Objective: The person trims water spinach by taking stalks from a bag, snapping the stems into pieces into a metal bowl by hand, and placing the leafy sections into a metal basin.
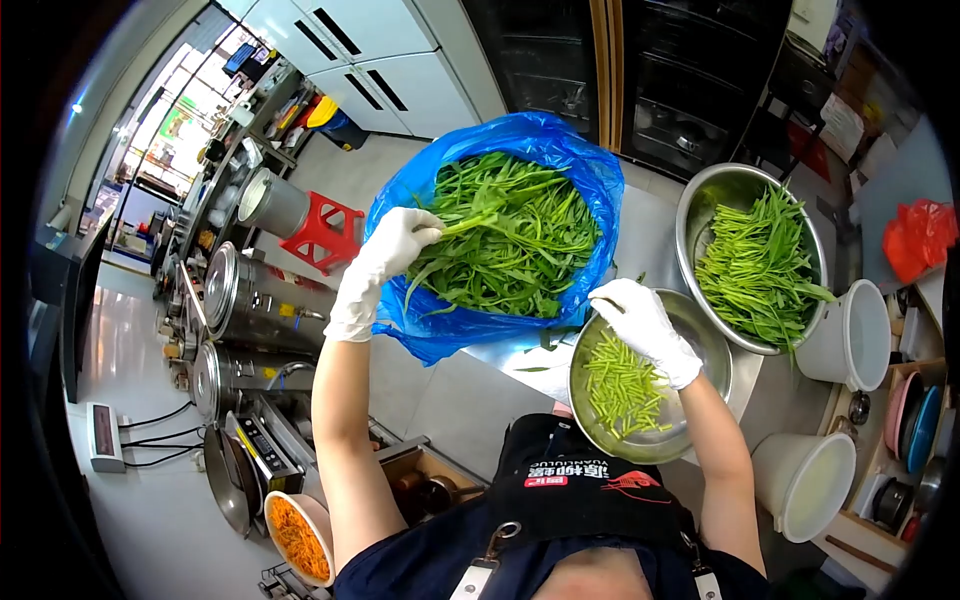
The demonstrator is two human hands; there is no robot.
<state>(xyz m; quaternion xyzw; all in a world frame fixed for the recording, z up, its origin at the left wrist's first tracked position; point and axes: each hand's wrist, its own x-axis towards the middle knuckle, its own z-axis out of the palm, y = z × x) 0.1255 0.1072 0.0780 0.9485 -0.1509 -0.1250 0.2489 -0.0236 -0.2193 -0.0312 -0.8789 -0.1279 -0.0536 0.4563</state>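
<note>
leafy greens (530, 250) in blue bag (397, 180); left hand (398, 243) pinching stems (470, 223), right hand (643, 325) over bowl (706, 335), grip unclear.

Glossy, crinkled plastic, that was the blue bag (592, 170) toward the tabletop's (650, 232) left edge! The tabletop shone, smooth metal. By its right edge the large bowl (697, 235) gleamed, polished metal; at the near edge, the small bowl (702, 345), metal too. Left hand (395, 248) and right hand (642, 322) wore matt, wrinkled gloves (353, 308).
</note>
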